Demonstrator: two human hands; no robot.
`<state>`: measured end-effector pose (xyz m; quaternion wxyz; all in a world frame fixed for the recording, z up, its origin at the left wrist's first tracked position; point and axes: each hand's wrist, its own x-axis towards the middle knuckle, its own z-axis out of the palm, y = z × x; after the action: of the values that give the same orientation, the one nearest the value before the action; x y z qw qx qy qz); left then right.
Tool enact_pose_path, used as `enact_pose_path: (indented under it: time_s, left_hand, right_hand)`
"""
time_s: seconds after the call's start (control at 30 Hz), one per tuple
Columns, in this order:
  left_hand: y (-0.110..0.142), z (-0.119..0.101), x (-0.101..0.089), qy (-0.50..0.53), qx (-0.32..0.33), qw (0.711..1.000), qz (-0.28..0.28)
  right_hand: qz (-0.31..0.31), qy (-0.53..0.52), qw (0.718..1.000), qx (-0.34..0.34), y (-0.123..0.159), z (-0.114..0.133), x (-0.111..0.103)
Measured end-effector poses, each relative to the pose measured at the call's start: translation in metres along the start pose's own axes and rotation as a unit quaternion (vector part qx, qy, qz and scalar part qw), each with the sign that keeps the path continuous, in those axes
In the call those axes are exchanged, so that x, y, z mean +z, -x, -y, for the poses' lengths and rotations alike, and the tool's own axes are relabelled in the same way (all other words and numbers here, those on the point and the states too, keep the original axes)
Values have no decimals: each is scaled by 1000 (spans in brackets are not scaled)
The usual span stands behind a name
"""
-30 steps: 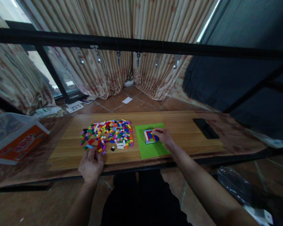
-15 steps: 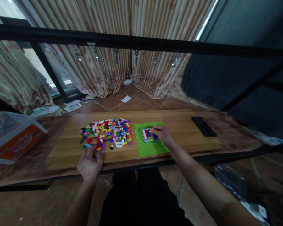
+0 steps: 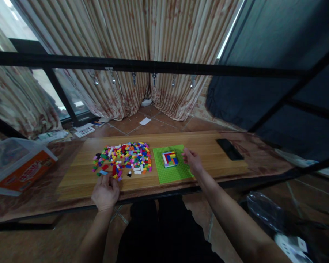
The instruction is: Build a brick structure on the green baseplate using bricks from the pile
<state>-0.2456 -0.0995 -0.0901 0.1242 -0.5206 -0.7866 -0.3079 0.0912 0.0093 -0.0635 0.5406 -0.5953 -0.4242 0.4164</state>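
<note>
A green baseplate (image 3: 172, 174) lies on the wooden tabletop (image 3: 79, 175) and carries a small block of stacked coloured bricks (image 3: 170, 159). My right hand (image 3: 192, 161) hovers just right of that block, apart from it, with fingers loosely curled and nothing seen in them. A spread of several loose coloured bricks (image 3: 124, 157) lies to the left of the plate. My left hand (image 3: 105, 191) rests at the near edge of the pile, fingers curled down on the wood; whether it holds a brick is hidden.
A black phone (image 3: 229, 149) lies at the tabletop's far right. A clear plastic box with an orange label (image 3: 16, 170) sits at the left. Black frame bars (image 3: 153, 67) cross the view; curtains and tiled floor lie beyond. A plastic bag (image 3: 265, 212) is on the floor, right.
My right hand has come off the stacked bricks and drawn back a little to the right. The left hand has hardly moved. The camera tilted slightly.
</note>
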Motion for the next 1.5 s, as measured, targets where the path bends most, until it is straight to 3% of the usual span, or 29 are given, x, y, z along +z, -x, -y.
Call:
enact_pose_path:
  time_s: [0.1, 0.17, 0.33, 0.47, 0.6, 0.87, 1.13, 1.27, 1.37, 1.5]
  left_hand:
    - [0, 1, 1, 4, -3, 1000, 7]
    - [1, 1, 1, 6, -6, 1000, 12]
    - [2, 0, 0, 11, -3, 1000, 16]
    - [3, 0, 0, 17, -8, 1000, 25]
    - [4, -1, 0, 18, -6, 1000, 25]
    - [5, 0, 1, 31, -1, 999, 28]
    - [4, -2, 0, 27, -7, 999, 20]
    - [3, -2, -1, 23, -5, 1000, 16]
    - [4, -1, -1, 15, -3, 1000, 15]
    - [4, 0, 0, 19, -1, 1000, 14]
  right_hand:
    - [-74, -38, 997, -3, 19, -5, -14]
    - [-67, -26, 997, -10, 38, -9, -15]
    - [48, 45, 995, -77, 94, -12, 13]
    - [177, 134, 964, -146, 124, -4, 47]
    - [230, 202, 929, -209, 125, 4, 77]
    - [222, 382, 841, -312, 106, 6, 123]
    - [220, 427, 817, -318, 102, 4, 141]
    - [231, 401, 833, -301, 109, 12, 134]
    - [220, 327, 879, -269, 114, 15, 115]
    - [180, 180, 946, -202, 105, 7, 70]
